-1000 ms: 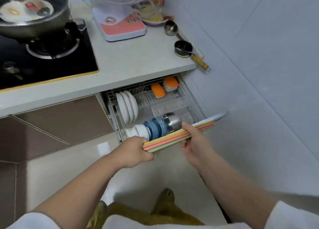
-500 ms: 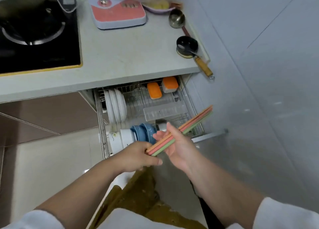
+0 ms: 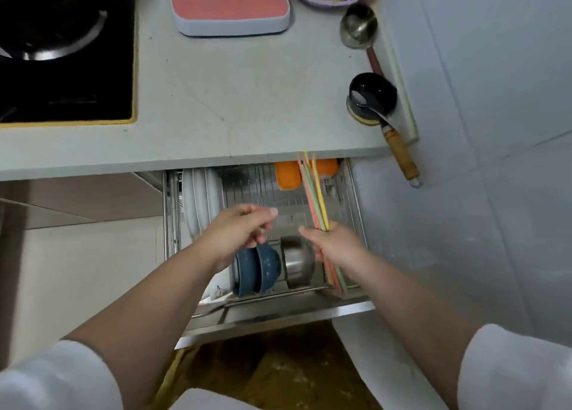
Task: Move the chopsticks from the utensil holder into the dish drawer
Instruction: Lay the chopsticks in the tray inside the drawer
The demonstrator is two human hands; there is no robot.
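A bundle of pastel chopsticks, pink, green and yellow, is gripped in my right hand over the right side of the open dish drawer. The sticks point away from me toward the counter edge, and their near ends stick out below my wrist. My left hand hovers over the middle of the wire rack with fingers loosely curled and nothing in it. No utensil holder is in view.
In the drawer stand white plates, blue bowls, a steel bowl and orange containers. On the counter lie a black ladle, a steel ladle, a pink appliance base and the black stove. A tiled wall closes the right side.
My left hand has let go of the chopsticks. My right hand has turned the bundle from lying crosswise to pointing away from me, over the drawer's right side. The camera has moved closer.
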